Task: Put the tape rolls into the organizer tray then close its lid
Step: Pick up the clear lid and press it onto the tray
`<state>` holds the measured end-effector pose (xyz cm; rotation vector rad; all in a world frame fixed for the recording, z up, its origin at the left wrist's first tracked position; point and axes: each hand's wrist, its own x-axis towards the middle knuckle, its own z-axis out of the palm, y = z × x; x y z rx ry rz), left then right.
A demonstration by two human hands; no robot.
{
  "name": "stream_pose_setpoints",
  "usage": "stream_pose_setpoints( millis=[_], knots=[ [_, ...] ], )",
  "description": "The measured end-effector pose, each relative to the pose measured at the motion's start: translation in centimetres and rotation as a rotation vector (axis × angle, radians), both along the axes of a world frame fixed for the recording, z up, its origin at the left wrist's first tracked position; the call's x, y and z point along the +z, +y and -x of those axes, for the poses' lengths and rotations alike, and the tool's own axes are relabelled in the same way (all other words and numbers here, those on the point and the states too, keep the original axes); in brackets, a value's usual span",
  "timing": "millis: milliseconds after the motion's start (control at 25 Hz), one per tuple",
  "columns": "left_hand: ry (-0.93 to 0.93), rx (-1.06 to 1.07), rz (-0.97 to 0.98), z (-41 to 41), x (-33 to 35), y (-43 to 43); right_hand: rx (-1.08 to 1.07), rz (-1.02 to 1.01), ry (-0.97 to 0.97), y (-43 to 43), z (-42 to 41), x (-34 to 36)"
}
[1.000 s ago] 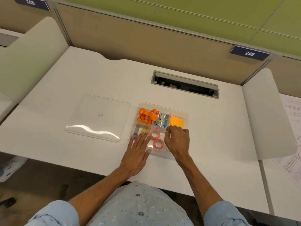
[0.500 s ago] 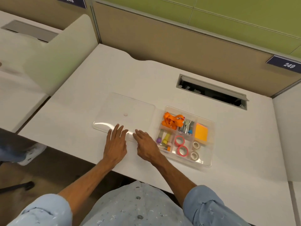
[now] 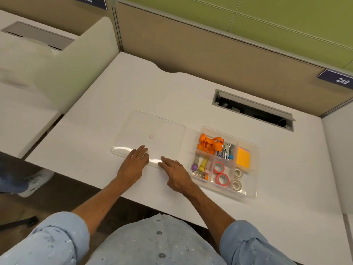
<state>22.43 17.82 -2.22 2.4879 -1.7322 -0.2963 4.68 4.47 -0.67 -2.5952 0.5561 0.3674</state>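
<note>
The clear organizer tray sits uncovered on the white desk, right of centre. Two pink tape rolls lie in its front middle compartment, and two pale tape rolls in the front right one. The clear lid lies flat on the desk left of the tray. My left hand rests flat with its fingertips on the lid's near edge. My right hand lies beside it, fingertips touching the same edge near the lid's front right corner. Neither hand holds anything.
The tray also holds an orange lanyard, a stapler, orange sticky notes and markers. A cable slot opens in the desk behind the tray. Partition walls stand behind and to the left. A person's shoe shows at the floor left.
Both hands left the tray and moved left to the lid's near edge. The pale tape rolls, hidden under my right hand a second ago, now show in the tray.
</note>
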Motion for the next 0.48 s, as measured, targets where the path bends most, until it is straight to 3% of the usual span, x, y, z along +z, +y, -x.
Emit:
stream_pose_setpoints(
  millis=[200,320,480],
  knots=[
    [-0.155,-0.164,0.117,-2.1,0.2,1.4,-0.105,-0.099,-0.070,-1.2,0.1,0.8],
    [-0.222,-0.127,0.265,-2.6,0.4,2.1,-0.119,-0.137,-0.119,-1.7,-0.6,1.4],
    [-0.187,-0.021,0.399,-3.4,0.3,2.4,-0.196,-0.046,-0.203,-2.7,-2.0,2.5]
  ],
)
